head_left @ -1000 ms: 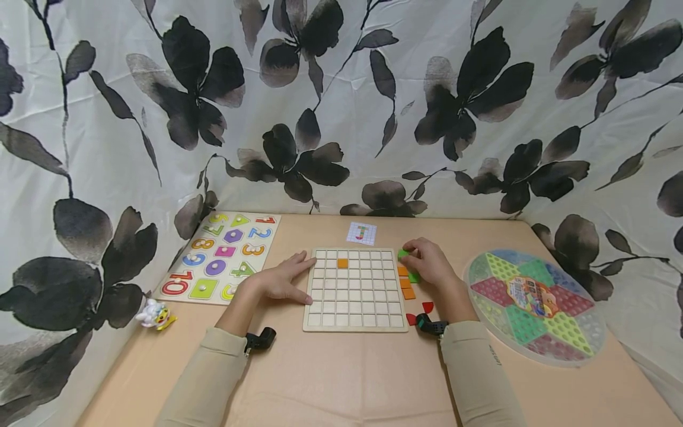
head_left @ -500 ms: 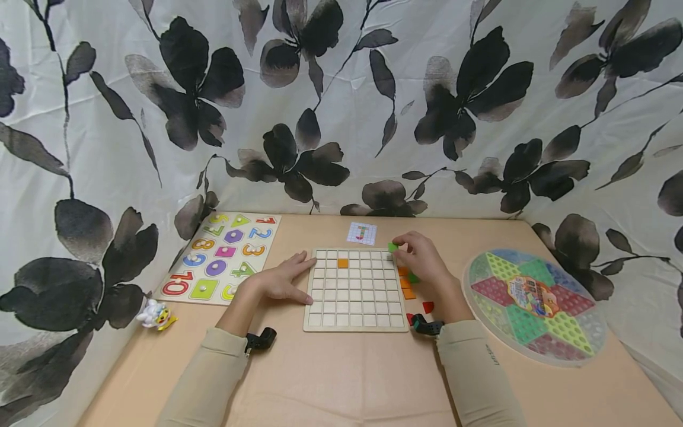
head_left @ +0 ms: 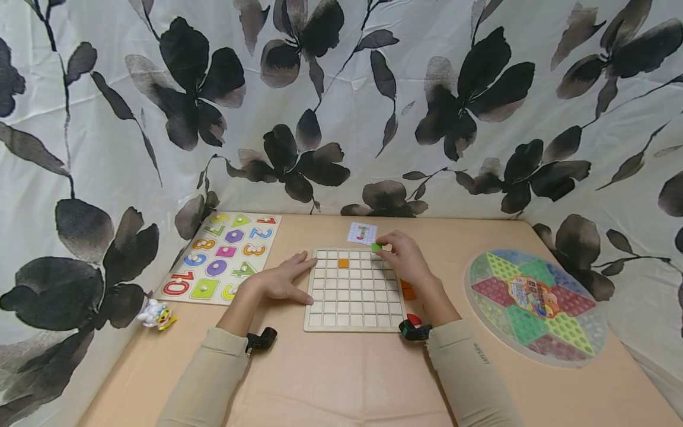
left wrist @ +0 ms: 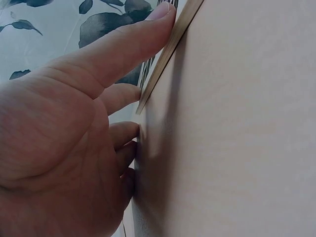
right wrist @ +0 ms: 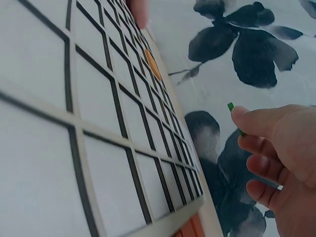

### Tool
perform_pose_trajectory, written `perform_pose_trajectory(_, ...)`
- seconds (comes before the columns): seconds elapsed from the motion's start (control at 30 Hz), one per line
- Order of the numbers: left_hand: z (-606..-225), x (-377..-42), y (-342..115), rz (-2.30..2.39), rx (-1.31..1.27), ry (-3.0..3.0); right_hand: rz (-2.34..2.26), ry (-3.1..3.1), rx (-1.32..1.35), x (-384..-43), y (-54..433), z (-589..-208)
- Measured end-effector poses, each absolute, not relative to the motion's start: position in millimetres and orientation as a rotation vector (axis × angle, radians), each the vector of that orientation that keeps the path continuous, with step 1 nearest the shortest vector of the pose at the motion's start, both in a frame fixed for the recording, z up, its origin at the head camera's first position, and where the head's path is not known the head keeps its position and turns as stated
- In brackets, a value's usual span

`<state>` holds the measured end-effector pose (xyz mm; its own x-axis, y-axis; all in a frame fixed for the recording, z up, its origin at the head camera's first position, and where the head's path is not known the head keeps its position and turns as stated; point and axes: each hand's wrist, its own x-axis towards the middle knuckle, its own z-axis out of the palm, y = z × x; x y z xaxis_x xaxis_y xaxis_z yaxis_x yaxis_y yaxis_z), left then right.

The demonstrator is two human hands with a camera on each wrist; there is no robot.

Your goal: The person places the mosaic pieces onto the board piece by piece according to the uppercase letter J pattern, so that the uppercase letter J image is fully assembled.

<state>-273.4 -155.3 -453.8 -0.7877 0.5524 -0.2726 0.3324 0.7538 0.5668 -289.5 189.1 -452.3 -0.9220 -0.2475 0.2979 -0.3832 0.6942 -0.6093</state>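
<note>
A light wooden grid board (head_left: 352, 296) lies on the table, with one orange square tile (head_left: 343, 263) in its upper rows. My left hand (head_left: 280, 279) rests at the board's left edge; the left wrist view shows the thumb (left wrist: 133, 44) extended onto the rim. Between thumb and fingertips, my right hand (head_left: 408, 261) pinches a small green tile (head_left: 376, 247) above the board's upper right part. In the right wrist view that tile (right wrist: 230, 106) shows edge-on, apart from the grid. Orange tiles (head_left: 408, 290) and a red piece (head_left: 413, 319) lie right of the board, partly hidden by my right hand and wrist.
Behind the board lies a small grid card (head_left: 362, 233) with a coloured pattern. A number-and-shape puzzle board (head_left: 251, 233) is at the back left, near a small white-and-yellow toy (head_left: 156, 314). A round, colourful star-patterned game board (head_left: 533, 305) sits at the right.
My right hand has carried the green tile leftward from the pieces beside the board to over its upper right part. The left hand has stayed in place.
</note>
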Motion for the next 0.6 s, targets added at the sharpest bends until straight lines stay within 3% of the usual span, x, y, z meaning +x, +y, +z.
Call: perform_pose_trajectory(0.6, -457.9, -275.0, -156.0, 0.731, 0.670, 2.520, 1.012, -2.762, 0.531, -284.9, 155.4, -454.7)
